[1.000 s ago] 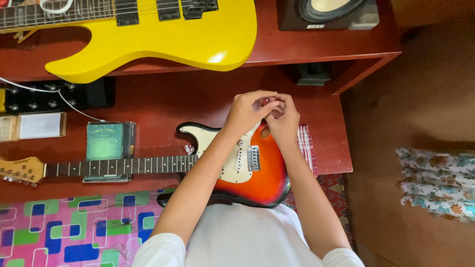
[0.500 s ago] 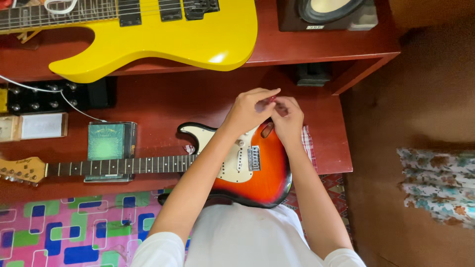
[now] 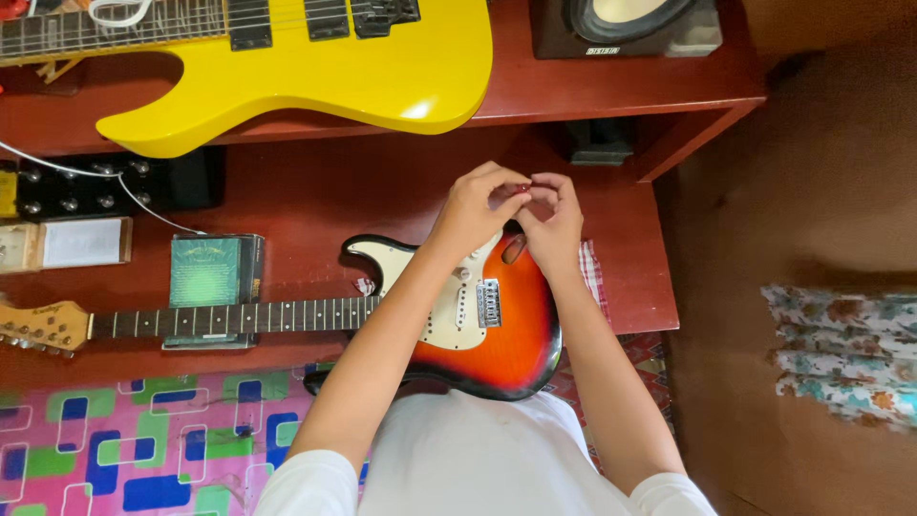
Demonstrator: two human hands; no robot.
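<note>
A sunburst electric guitar [image 3: 497, 334] with a white pickguard lies flat on the red wooden desk [image 3: 315, 191], its neck [image 3: 229, 317] pointing left. My left hand [image 3: 476, 205] and my right hand [image 3: 554, 215] meet just above the guitar's far edge. Their fingertips pinch a tiny red object [image 3: 519, 189] between them; I cannot tell what it is. Both forearms cross over the guitar body.
A yellow electric guitar [image 3: 315, 72] rests on the upper shelf beside a black speaker [image 3: 626, 24]. A black pedal unit [image 3: 105, 182] with a white cable, a green box [image 3: 210, 272] and a checked cloth [image 3: 592, 272] lie on the desk. A bright patterned mat [image 3: 143, 440] covers the floor.
My two hands stay joined above the guitar body; the fingers have shifted slightly around the small red object. The guitar has not moved.
</note>
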